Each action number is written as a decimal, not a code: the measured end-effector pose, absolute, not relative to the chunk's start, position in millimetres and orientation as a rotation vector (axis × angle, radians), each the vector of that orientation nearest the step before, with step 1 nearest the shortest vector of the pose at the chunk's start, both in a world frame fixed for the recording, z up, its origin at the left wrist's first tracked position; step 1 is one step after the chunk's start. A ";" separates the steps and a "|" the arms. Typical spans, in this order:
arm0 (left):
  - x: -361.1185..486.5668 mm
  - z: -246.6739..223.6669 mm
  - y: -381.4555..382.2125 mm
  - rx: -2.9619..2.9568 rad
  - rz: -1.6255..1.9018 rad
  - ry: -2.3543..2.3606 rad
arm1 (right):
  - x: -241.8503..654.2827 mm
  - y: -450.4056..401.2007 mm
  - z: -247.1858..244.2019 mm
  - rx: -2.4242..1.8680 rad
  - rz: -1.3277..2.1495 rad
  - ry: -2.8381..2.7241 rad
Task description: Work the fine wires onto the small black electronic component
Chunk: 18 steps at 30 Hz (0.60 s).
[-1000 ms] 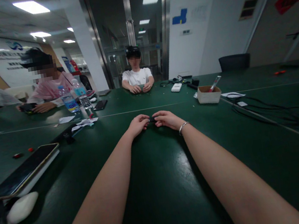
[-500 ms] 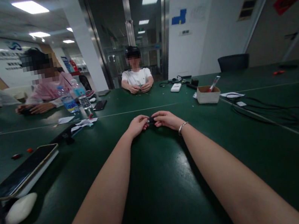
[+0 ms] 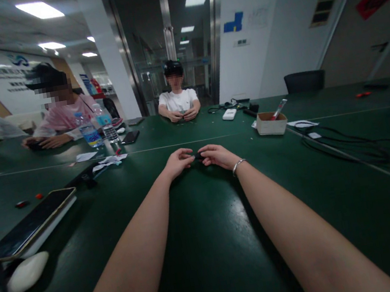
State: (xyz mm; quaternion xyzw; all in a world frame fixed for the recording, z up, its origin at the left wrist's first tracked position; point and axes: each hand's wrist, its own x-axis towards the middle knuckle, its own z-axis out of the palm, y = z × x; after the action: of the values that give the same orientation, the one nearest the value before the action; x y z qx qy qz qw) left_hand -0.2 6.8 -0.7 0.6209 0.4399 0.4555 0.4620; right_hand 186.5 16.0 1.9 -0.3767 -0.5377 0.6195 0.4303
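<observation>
Where the 2 hands come together over the counter, a small black piece sits between their fingertips, straight ahead of the person. What shows of it runs roughly crosswise, from the left hand to the right hand, about equally near each; its ends are partly hidden. The right hand has its thumb and finger closed on the right end, with the other fingers curled below. The left hand's thumb and forefinger are slightly parted at the left end; whether they grip it or only touch it, I cannot tell. A bracelet circles the right wrist.

Beyond and to the right stands an open box, with a slim stick leaning out over its rim; the rest of its contents is hidden. Ahead to the left, 2 bottles stand upright side by side, near a phone; their fill level is unclear. Nearer on the left, a gold-rimmed phone lies on a white slab.
</observation>
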 end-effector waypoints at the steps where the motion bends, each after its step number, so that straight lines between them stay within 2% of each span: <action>1: -0.8 0.7 5.6 1.511 1.125 1.071 | 186.1 15.5 2.5 -0.943 1.544 -1.347; 11: -3.2 -1.9 9.1 1.510 1.180 0.962 | 182.8 15.8 2.6 -0.986 1.492 -1.417; 18: 2.5 -0.7 10.8 1.382 1.105 1.099 | 183.2 16.4 2.0 -0.985 1.504 -1.410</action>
State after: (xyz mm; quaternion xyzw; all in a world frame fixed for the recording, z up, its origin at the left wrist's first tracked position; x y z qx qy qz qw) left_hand 2.5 10.8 -0.7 0.5727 0.4555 0.4578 0.5049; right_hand 183.2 16.4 2.0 -0.3923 -0.5612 0.5987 0.4156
